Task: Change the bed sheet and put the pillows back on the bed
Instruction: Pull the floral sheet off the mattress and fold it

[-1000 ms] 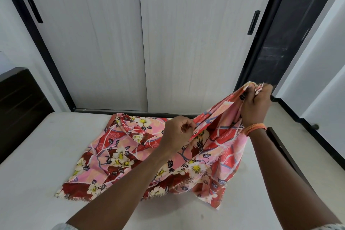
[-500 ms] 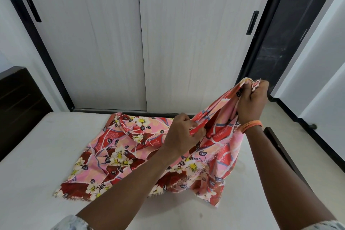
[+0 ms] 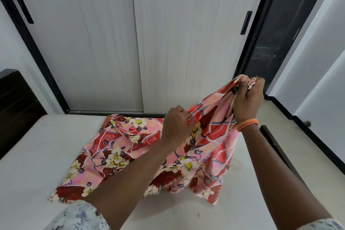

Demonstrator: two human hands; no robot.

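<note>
Up high, the right hand (image 3: 247, 101) pinches the floral sheet's (image 3: 119, 147) corner; lower, just beside it, the left hand (image 3: 177, 125) grips a fold.

Your right hand (image 3: 247, 100) is raised, its grip pinched shut at the fingertips, an orange band at the wrist. Your left hand (image 3: 176, 125) sits lower, fist closed, both forearms reaching forward.

The right hand (image 3: 247, 99) now lifts its pinched corner of the flowered sheet (image 3: 119, 153) a little higher than a second ago. The left hand (image 3: 176, 124) has slid up along the edge toward it, closing into a tighter fist, and more cloth rises off the mattress (image 3: 28, 155).
</note>
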